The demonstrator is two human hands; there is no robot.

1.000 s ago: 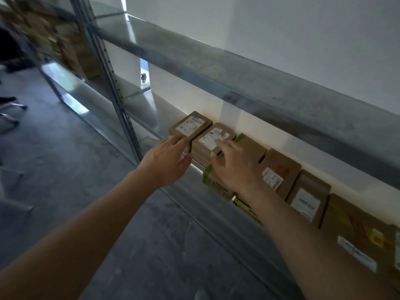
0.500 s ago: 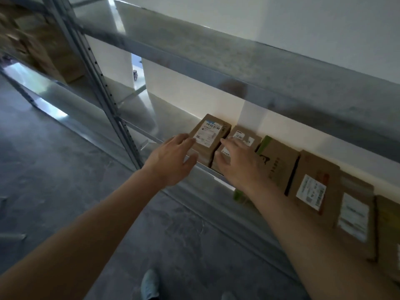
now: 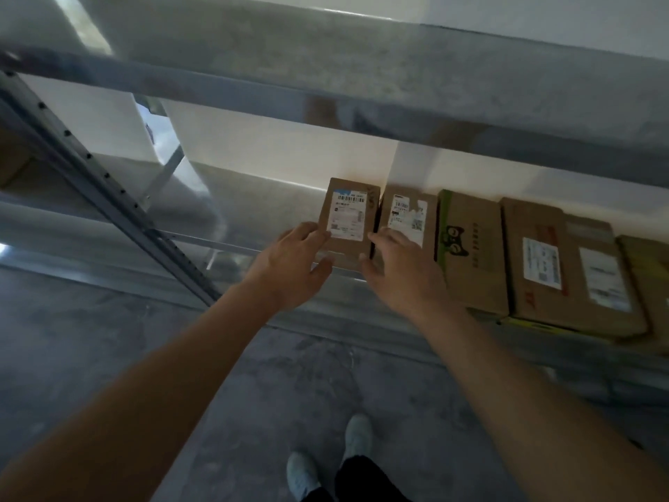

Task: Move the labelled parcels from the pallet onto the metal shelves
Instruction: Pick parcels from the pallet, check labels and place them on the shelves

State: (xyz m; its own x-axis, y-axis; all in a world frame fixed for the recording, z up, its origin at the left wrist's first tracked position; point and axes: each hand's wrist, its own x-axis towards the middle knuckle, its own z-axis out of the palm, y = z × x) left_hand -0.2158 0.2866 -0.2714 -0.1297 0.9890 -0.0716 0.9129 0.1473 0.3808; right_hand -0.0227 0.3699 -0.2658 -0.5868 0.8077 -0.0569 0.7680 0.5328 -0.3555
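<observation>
Shelf post: the grey metal post (image 3: 108,197) with holes slants down on the far left. It is well apart from the hands.
Open shelf room: the bare middle shelf (image 3: 253,211) has lots of free space to the left of the boxes. More parcels could go there, I think.
Left hand: the left hand (image 3: 289,266) holds the left side of the small parcel (image 3: 347,221). Its fingers curl on the box edge and the thumb sits at the front.
Small parcel: it has a white label with a barcode. It sits on the shelf, back end near the wall, front end at the shelf edge. It touches the next box.
Right hand: the right hand (image 3: 402,269) rests on the second labelled parcel (image 3: 407,215), fingers fairly straight. One fingertip is at the gap between the two boxes. I cannot tell if it grips anything.
Row of boxes: next come the box with a cat face (image 3: 470,248), then a big box with labels (image 3: 564,266). They sit side by side, touching.
Top shelf: the upper shelf (image 3: 362,77) hangs over the row, so there is little room to lift up.
Task so far: several parcels are on the shelf. The small one looks almost set. The pallet is not in view, so I cannot tell how many are left.
Floor: two light shoes (image 3: 329,461) stand on the grey floor (image 3: 90,356).
</observation>
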